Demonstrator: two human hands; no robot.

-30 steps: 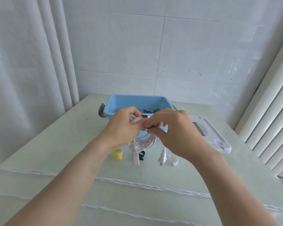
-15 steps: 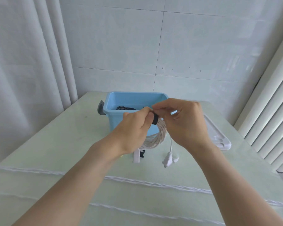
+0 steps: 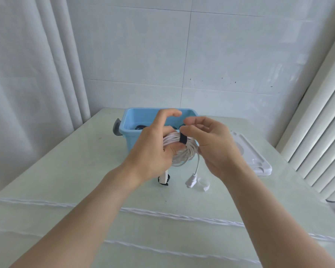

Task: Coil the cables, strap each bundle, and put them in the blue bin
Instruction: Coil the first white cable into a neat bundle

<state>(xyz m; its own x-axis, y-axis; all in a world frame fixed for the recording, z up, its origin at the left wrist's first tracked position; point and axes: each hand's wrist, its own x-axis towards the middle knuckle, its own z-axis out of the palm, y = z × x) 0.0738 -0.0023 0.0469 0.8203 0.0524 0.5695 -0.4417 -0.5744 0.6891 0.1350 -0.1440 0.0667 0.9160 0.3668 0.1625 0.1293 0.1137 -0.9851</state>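
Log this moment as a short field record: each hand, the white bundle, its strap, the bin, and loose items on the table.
left hand: grips the white cable coil
right hand: fingers loosely curled beside the coil, holding nothing
black strap: wrapped around the coil's top
coil plugs: dangling just above the table
blue bin: behind the hands, dark cables inside
white strap: loose on table
white lid: right of bin

a storage bin (image 3: 131, 132) stood at the table's (image 3: 66, 171) far middle, its lid (image 3: 256, 159) lying to its right. before the bin, two hands held a coiled cable (image 3: 179, 150) above the table; a strap roll (image 3: 203, 183) lay below them.
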